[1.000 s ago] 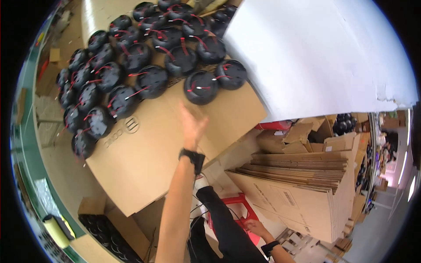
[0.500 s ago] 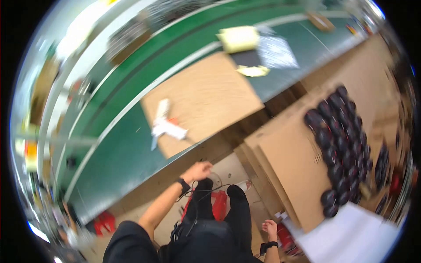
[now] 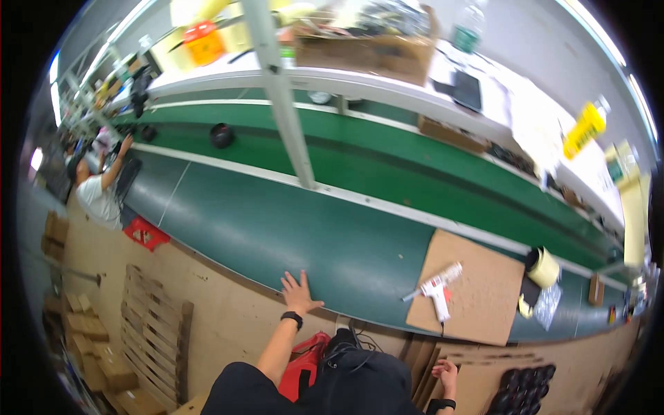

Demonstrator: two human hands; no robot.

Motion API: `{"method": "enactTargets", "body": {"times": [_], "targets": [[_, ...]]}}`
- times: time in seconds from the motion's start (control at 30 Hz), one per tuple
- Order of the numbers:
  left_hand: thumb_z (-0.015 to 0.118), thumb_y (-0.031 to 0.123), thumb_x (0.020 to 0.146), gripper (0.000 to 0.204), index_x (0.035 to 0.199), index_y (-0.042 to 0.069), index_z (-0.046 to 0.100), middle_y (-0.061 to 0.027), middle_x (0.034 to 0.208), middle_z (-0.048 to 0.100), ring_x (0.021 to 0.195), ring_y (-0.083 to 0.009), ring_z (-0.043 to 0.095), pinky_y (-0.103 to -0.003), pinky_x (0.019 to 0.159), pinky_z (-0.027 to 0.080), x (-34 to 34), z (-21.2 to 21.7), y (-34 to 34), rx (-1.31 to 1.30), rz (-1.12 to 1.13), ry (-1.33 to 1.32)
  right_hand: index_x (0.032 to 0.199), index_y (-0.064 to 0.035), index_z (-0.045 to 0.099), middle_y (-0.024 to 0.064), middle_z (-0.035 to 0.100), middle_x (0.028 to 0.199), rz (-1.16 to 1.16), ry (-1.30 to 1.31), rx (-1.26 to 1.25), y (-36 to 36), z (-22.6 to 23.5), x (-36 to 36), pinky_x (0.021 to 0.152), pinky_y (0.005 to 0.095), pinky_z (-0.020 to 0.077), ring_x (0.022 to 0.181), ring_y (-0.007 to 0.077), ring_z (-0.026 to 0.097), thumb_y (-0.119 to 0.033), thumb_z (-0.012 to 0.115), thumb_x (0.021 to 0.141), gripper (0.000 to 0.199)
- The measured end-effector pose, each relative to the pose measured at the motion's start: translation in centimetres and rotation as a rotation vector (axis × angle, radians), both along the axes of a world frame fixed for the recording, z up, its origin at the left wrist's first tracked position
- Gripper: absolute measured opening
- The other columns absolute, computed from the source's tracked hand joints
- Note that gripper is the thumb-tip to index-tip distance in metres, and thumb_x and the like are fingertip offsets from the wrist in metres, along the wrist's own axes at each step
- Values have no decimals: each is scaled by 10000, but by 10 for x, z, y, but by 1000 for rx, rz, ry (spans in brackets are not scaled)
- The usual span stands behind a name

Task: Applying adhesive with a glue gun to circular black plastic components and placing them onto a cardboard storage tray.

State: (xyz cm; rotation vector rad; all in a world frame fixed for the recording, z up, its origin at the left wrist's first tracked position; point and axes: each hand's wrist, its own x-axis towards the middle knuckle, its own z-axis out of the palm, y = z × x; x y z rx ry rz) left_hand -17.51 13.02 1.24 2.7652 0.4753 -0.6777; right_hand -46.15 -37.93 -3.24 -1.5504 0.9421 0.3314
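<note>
We face a green desk [image 3: 332,235]; a brown board [image 3: 487,297] on it bears a white glue gun [image 3: 437,285]. At the near edge, our left hand [image 3: 299,297] spreads its grip apart; we cannot tell how our right hand [image 3: 447,374] grips.

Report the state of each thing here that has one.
Left hand: open, fingers spread at the edge of the workbench
Right hand: fingers loosely curled, nothing visible in it
Hot glue gun: lying on its side on the brown board
Brown board: flat on the workbench
Cardboard box: open-topped, filled
Yellow bottle: upright
Clear plastic bottle: upright
</note>
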Motion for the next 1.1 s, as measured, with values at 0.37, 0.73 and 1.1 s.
{"method": "enactTargets", "body": {"times": [0.37,0.73,1.1], "targets": [[939,482,597,1412,1611,102,32,-453,1558,-15,1436,-648,63,-662,1140,244,11,-23,-7,56,-30,122,973,25,599,155,605,618,1,169,-228,-84,-14,149,415,423,558,449,278,624,-152,447,918,240],[902,553,617,1431,1610,128,-36,-421,1578,-54,1453,-619,65,-628,1145,283,15,-18,-19,88,-8,203,720,-84,535,40,500,510,-30,-58,67,-97,-67,174,340,289,347,376,152,441,-527,364,1017,560],[907,566,600,1457,1611,137,-51,-385,1600,-14,1473,-581,77,-684,1127,256,-2,-23,-50,167,9,263,841,-66,598,63,575,613,-185,-315,287,-156,-159,177,436,267,413,485,147,481,-604,354,1038,623]]}}
